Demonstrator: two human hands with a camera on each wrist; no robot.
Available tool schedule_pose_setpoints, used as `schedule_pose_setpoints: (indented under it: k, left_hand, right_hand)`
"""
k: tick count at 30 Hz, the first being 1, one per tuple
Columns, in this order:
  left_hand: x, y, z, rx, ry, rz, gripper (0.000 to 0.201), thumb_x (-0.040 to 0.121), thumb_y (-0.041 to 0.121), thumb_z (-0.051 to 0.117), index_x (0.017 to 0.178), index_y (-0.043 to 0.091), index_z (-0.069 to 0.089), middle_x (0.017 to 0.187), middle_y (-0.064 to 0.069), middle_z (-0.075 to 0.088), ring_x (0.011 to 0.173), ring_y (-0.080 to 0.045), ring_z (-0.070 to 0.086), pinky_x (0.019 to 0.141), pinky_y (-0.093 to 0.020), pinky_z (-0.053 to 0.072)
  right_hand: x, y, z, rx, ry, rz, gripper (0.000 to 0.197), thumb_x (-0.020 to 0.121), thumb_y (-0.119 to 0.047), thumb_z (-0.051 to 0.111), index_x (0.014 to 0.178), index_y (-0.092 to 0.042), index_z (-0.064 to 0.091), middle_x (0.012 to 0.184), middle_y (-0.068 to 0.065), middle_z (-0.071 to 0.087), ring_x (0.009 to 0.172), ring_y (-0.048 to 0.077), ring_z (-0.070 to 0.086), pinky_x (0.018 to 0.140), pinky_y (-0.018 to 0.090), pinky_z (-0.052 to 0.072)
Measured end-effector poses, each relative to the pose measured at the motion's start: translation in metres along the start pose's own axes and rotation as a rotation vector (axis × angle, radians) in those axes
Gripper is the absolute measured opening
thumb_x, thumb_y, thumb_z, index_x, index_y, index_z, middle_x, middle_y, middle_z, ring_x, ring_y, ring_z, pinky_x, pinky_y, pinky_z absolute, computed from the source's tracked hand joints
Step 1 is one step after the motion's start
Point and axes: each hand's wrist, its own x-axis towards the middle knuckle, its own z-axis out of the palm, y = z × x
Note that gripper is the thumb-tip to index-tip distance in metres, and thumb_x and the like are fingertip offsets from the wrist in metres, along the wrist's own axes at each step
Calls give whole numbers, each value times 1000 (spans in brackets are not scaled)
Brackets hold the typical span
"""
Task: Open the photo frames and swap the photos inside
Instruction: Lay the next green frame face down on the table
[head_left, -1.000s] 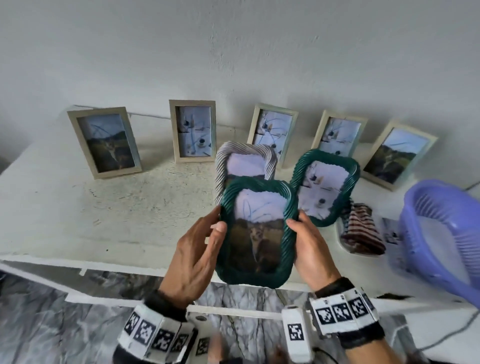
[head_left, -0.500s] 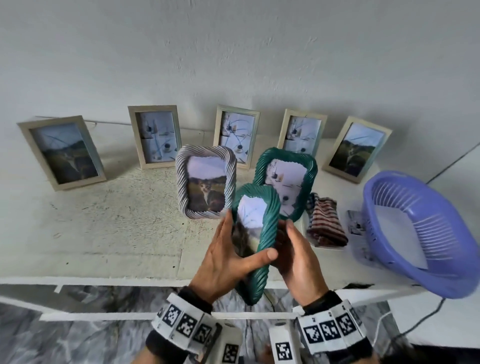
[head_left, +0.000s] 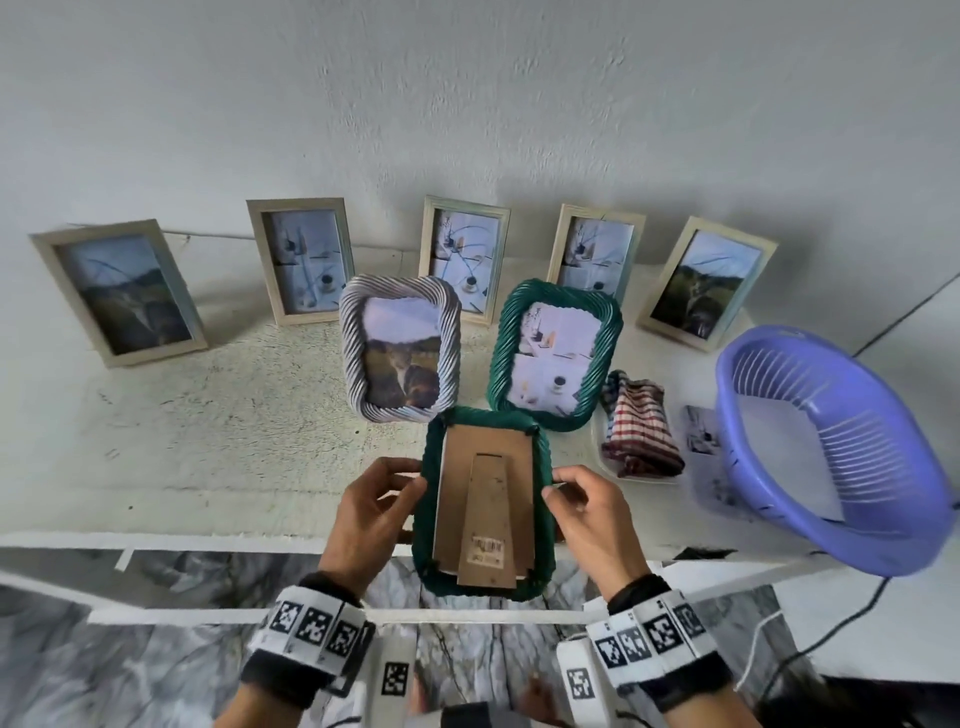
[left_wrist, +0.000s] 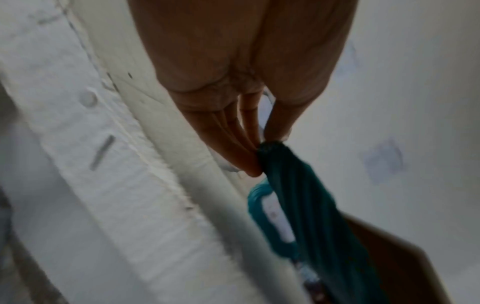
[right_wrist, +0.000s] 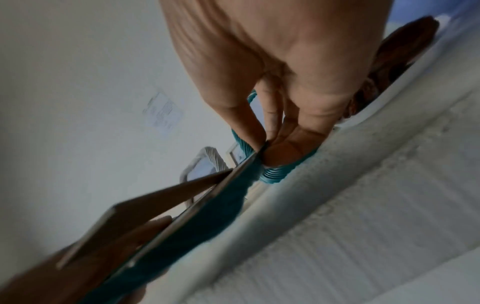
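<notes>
A dark green rope-rimmed photo frame (head_left: 431, 519) is held over the table's front edge with its brown cardboard back and stand (head_left: 488, 519) facing me. My left hand (head_left: 379, 514) pinches its left rim (left_wrist: 275, 156). My right hand (head_left: 582, 514) pinches its right rim (right_wrist: 259, 162). Its photo side is hidden. Behind it stand a grey rope-rimmed frame (head_left: 400, 348) with a cat photo and a second green frame (head_left: 556, 358) with a pale still-life photo.
Several beige frames line the wall, from the far left one (head_left: 119, 291) to the far right one (head_left: 706, 286). A folded checked cloth (head_left: 639, 431) on a white tray, a loose photo (head_left: 701, 436) and a purple basket (head_left: 831, 447) sit at the right on the white table (head_left: 208, 441).
The green frame has been turned about its upright axis, from photo side facing me, through edge-on, to cardboard back facing me. Both hands have regripped it by the side rims.
</notes>
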Motion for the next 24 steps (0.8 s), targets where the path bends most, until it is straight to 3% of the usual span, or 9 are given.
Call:
schedule_pose_setpoints:
  k: [3,5,8,10,14,18,21,24]
  left_hand:
    - [7,-16,1,382,22,42,6,92,14,63,92,20,63,79,-1,71,68,-18,70,56,-39,60]
    - [8,-20,4,521,36,70,3,91,22,65,93,20,65,82,0,71,71,-15,69,61,-38,61]
    - [9,-19,10,676,75,76,41,85,45,68,114,17,63,100,-3,69,90,-18,65,81,-36,55]
    - [8,-14,15,805,23,26,74,79,65,63,135,21,46,115,-3,62,102,-21,61,87,-37,51]
    - [10,-9,27,934,-40,-70,110,61,89,49,149,30,19,143,-8,40,121,-27,55,95,-42,50]
    - [13,-7,36,1009,-75,-71,109,63,85,58,149,33,18,140,-5,34,125,-27,50,97,-42,46]
    - [14,-7,36,1016,-63,-50,107,63,83,61,148,31,22,131,-2,37,120,-25,52,93,-40,47]
    - [14,-8,37,1028,-57,-50,108,62,84,60,148,30,22,131,-2,38,119,-24,52,92,-40,48]
  right_hand:
    - [4,8,7,-219,-21,-38,17,88,-15,67,103,-7,70,89,4,71,77,15,62,70,16,38]
    - [4,10,11,-317,-36,-54,19,88,-16,67,104,-6,70,93,8,73,82,21,66,74,21,44]
    - [6,11,15,-400,-70,-63,18,88,-19,67,101,-6,69,94,10,74,84,23,67,78,30,52]
    - [8,9,14,-461,-95,-51,20,89,-23,66,102,-7,68,96,9,72,86,23,66,78,32,52]
    - [10,0,11,-542,-49,-134,26,91,-23,60,114,-11,57,102,8,61,90,24,60,75,30,45]
    - [20,-1,12,-583,-134,-336,48,91,-14,55,138,-21,49,107,8,52,93,27,57,79,34,48]
    - [28,-1,12,-679,-226,-328,50,93,-13,50,141,-27,48,111,8,45,99,26,50,84,33,45]
    - [30,-4,11,-684,-243,-341,46,93,-10,47,137,-20,52,116,10,44,104,26,50,89,30,43]
